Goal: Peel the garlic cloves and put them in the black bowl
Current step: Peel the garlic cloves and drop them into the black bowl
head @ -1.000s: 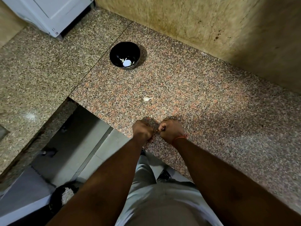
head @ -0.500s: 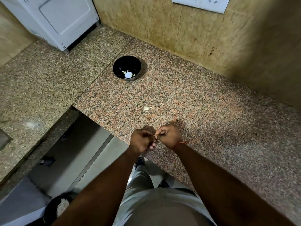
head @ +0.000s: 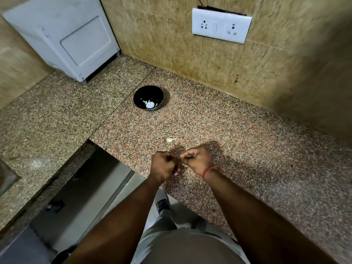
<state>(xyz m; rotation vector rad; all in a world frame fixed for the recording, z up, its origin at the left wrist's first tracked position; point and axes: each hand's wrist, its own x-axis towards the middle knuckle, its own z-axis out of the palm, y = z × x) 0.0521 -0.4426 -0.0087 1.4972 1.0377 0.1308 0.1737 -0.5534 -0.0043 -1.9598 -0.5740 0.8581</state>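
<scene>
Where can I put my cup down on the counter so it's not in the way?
The bare stretch of counter right of the hands, out to the wall, is free. So is the counter between the bowl and the white appliance. It is busy by the front edge: both hands, left and right, work there, with a loose clove just beyond.

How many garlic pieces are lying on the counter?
1: a small pale garlic clove lies on the speckled granite counter, between the black bowl and the hands. Another may be hidden inside the fists.
</scene>
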